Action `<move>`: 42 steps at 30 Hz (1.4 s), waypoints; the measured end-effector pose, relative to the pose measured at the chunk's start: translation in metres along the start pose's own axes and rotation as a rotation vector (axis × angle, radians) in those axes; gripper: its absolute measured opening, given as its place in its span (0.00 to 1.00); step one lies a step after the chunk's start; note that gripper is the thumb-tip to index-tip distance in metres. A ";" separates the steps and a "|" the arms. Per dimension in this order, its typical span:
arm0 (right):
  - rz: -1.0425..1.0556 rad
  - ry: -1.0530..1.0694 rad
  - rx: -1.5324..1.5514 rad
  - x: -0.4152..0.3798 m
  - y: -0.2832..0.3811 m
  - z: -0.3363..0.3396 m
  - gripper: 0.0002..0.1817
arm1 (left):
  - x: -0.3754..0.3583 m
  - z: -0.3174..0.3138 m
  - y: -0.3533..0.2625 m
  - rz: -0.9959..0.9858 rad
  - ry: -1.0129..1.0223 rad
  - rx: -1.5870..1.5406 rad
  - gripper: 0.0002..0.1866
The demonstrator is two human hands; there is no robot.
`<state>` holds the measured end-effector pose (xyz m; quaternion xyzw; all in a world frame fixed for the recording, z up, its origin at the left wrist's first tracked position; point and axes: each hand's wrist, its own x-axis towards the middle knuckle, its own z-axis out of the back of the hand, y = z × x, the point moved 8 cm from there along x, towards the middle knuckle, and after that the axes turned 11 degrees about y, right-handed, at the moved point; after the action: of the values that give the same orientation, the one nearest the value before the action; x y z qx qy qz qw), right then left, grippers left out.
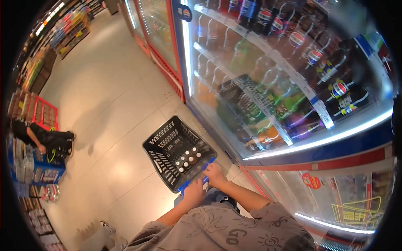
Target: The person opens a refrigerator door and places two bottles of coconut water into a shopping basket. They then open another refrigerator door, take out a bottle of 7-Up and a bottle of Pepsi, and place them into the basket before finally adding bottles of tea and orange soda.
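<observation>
A black shopping cart basket (161, 144) with perforated walls stands in front of me on the floor. Its blue handle (183, 188) runs across the near side. My left hand (194, 193) is closed over the left-middle part of the handle. Farther right, my right hand (215, 175) grips the same bar, with its fingers curled over the top. Several small round white and brownish tops, like bottle caps (191, 159), show in the bottom of the basket near the handle.
Glass-door drinks fridges (251, 96) with shelves of bottles line the right side, close to the cart. A pale tiled aisle (113, 83) stretches ahead. At left are a person (46, 140) in dark clothes and stacked goods (44, 113). Another person's shoe (107, 226) shows at lower left.
</observation>
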<state>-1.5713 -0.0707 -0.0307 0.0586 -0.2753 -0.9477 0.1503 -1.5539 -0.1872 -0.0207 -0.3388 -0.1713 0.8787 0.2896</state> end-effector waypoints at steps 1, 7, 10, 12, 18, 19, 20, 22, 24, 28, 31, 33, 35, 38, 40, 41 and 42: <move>0.047 -0.048 -0.031 0.000 0.003 0.008 0.15 | 0.009 -0.002 0.005 0.109 0.033 -0.026 0.26; 0.123 0.655 -0.206 0.028 0.016 -0.034 0.10 | 0.008 0.009 0.013 0.219 -0.113 -0.024 0.17; 0.192 0.749 -0.203 0.043 0.020 -0.037 0.09 | 0.007 0.025 0.017 0.190 -0.193 -0.015 0.14; 0.217 0.727 -0.195 0.048 0.024 -0.034 0.10 | 0.006 0.030 0.020 0.200 -0.222 -0.001 0.14; 0.188 0.687 -0.156 0.084 0.023 -0.023 0.11 | 0.024 0.048 0.048 0.270 -0.221 0.046 0.14; 0.170 0.690 -0.162 0.093 0.023 -0.023 0.11 | 0.027 0.056 0.053 0.281 -0.220 0.049 0.14; 0.185 0.676 -0.171 0.102 0.024 -0.022 0.11 | 0.031 0.062 0.059 0.289 -0.218 0.054 0.14; 0.206 0.652 -0.192 0.120 0.024 -0.020 0.12 | 0.040 0.073 0.072 0.296 -0.211 0.061 0.15; 0.194 0.646 -0.199 0.140 0.022 -0.021 0.12 | 0.047 0.086 0.083 0.298 -0.220 0.061 0.15; 0.176 0.582 -0.236 0.183 0.016 -0.018 0.12 | 0.070 0.115 0.106 0.301 -0.233 0.092 0.15; 0.183 0.550 -0.256 0.223 0.011 -0.012 0.12 | 0.081 0.152 0.120 0.264 -0.305 0.118 0.15; 0.186 0.535 -0.277 0.248 0.011 -0.008 0.11 | 0.092 0.167 0.134 0.238 -0.331 0.118 0.15; 0.176 0.546 -0.296 0.270 0.010 -0.011 0.11 | 0.105 0.177 0.153 0.215 -0.332 0.102 0.15; 0.156 0.530 -0.357 0.315 0.002 -0.014 0.11 | 0.122 0.207 0.178 0.263 -0.340 0.074 0.14; 0.169 0.465 -0.435 0.341 0.006 -0.014 0.10 | 0.131 0.223 0.192 0.274 -0.331 0.072 0.13; 0.123 0.450 -0.446 0.351 0.004 -0.016 0.09 | 0.136 0.233 0.202 0.280 -0.323 0.073 0.13; 0.090 0.387 -0.471 0.363 0.008 -0.012 0.08 | 0.139 0.244 0.211 0.279 -0.327 0.078 0.13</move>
<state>-1.9116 -0.1982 -0.0465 0.1894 -0.0168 -0.9491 0.2512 -1.8902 -0.2888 -0.0212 -0.2010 -0.1333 0.9594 0.1462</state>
